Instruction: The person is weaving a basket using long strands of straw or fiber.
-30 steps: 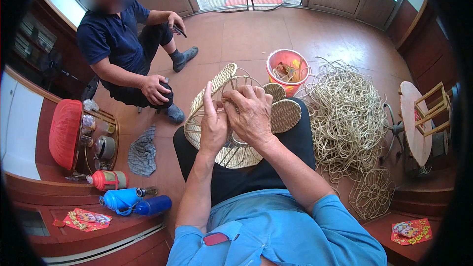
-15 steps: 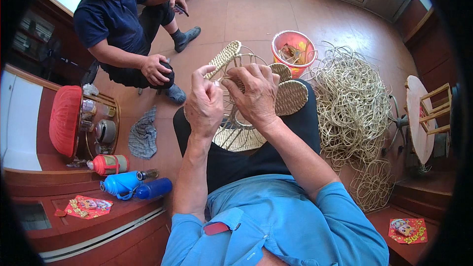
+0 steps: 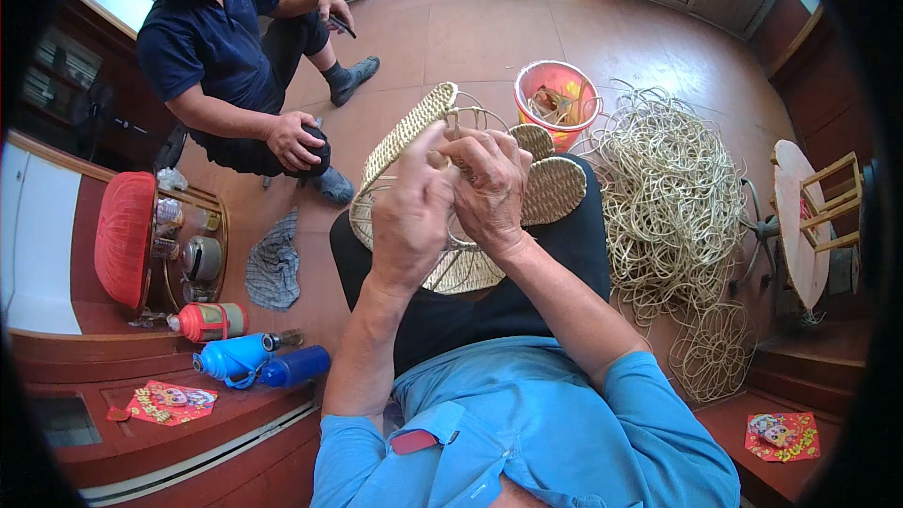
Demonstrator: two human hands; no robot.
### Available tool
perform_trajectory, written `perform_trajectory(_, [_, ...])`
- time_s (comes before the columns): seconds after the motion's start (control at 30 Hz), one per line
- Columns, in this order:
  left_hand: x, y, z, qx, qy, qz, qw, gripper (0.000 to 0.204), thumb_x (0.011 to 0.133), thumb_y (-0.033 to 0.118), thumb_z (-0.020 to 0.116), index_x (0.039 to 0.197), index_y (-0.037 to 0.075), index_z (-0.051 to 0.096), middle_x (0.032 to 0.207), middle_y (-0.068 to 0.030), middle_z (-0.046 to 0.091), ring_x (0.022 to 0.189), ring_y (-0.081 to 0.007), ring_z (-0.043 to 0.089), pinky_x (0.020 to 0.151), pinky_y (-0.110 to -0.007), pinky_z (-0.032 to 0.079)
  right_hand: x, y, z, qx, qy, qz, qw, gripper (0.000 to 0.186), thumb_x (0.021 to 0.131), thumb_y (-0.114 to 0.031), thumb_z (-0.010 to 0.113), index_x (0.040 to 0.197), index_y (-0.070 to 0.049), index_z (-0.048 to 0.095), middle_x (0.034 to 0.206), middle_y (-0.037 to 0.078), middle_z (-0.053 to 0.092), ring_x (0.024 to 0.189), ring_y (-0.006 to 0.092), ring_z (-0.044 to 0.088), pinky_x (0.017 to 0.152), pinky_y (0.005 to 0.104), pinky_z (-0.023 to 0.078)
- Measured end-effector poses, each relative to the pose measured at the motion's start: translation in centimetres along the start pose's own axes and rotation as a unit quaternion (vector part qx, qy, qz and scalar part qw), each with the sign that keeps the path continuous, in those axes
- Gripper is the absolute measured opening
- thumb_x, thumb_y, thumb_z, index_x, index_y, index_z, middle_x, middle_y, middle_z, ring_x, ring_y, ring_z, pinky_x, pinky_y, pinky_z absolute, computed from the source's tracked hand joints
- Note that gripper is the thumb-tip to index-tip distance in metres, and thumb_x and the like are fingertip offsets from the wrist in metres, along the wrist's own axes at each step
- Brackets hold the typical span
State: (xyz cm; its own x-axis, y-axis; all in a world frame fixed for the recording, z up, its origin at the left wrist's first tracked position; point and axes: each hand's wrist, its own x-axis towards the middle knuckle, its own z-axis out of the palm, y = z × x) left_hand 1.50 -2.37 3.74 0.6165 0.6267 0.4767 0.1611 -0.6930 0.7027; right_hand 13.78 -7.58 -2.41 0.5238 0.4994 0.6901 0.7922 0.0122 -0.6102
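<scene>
A half-woven straw piece with several petal-shaped lobes and an open frame of thin rods rests on my lap. One long woven lobe rises at its far left. My right hand is closed on the piece near its middle, fingers curled over a frame rod or strand mostly hidden beneath them. My left hand is right beside it, close to the right fingertips, and motion smears its fingers. A woven lower part shows under my wrists.
A large heap of loose straw cord lies to the right, near a red bucket with scraps. Another person sits at the far left. Flasks, a rumpled cloth and a red-cushioned stool are on the left.
My left hand has swung right and slightly nearer me, toward the right hand, uncovering more of the long left lobe. The right hand stays at nearly the same spot on the piece.
</scene>
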Motion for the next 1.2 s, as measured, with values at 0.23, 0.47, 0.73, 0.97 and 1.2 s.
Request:
perform_trajectory(0.23, [1.1, -3.9, 1.1, 0.06, 0.066, 0.064, 0.994, 0.021, 0.109, 0.012, 0.068, 0.128, 0.005, 0.072, 0.098, -0.0146, 0.075, 0.082, -0.0306, 0.075, 0.073, -0.042, 0.059, 0.9, -0.2, -1.1, 0.022, -0.003, 0.025, 0.999, 0.015, 0.097, -0.023, 0.081, 0.107, -0.014, 0.073, 0.101, 0.002, 0.078, 0.106, 0.0254, 0.072, 0.092, 0.0453, 0.045])
perform_trajectory(0.47, [2.3, -4.3, 1.8, 0.153, 0.044, 0.06, 0.985, 0.011, 0.105, 0.015, 0.072, 0.109, 0.005, 0.073, 0.096, -0.0153, 0.074, 0.089, -0.0366, 0.074, 0.079, -0.046, 0.058, 2.4, 1.2, -2.7, 0.05, -0.058, 0.007, 0.997, 0.013, 0.095, -0.016, 0.079, 0.104, -0.013, 0.071, 0.102, 0.004, 0.076, 0.097, 0.0286, 0.073, 0.083, 0.0456, 0.053])
perform_trajectory(0.73, [3.5, -4.2, 3.1, 0.201, 0.036, 0.01, 0.979, 0.019, 0.106, 0.025, 0.07, 0.1, 0.008, 0.074, 0.088, -0.015, 0.075, 0.085, -0.0382, 0.075, 0.076, -0.049, 0.057, 5.2, 2.5, -3.7, 0.042, -0.028, -0.009, 0.999, 0.011, 0.099, -0.015, 0.078, 0.107, -0.008, 0.075, 0.104, 0.011, 0.074, 0.096, 0.0341, 0.071, 0.085, 0.0471, 0.057])
perform_trajectory(0.97, [4.0, -2.6, 3.7, 0.245, 0.006, -0.064, 0.967, 0.022, 0.107, 0.026, 0.069, 0.102, 0.006, 0.076, 0.089, -0.0195, 0.077, 0.086, -0.0422, 0.076, 0.077, -0.052, 0.058, 4.5, 4.1, -4.5, 0.017, -0.042, -0.033, 0.998, 0.014, 0.098, -0.012, 0.077, 0.111, -0.008, 0.075, 0.102, 0.013, 0.072, 0.098, 0.035, 0.072, 0.083, 0.047, 0.058])
perform_trajectory(1.2, [3.9, -2.7, 3.0, 0.097, -0.048, -0.091, 0.99, 0.025, 0.11, 0.023, 0.064, 0.115, 0.002, 0.077, 0.086, -0.0206, 0.076, 0.078, -0.0314, 0.077, 0.075, -0.045, 0.057, 5.2, 5.7, -4.5, 0.214, -0.157, 0.192, 0.945, 0.045, 0.1, -0.015, 0.076, 0.141, -0.002, 0.064, 0.123, 0.016, 0.073, 0.113, 0.0256, 0.074, 0.1, 0.0411, 0.06])
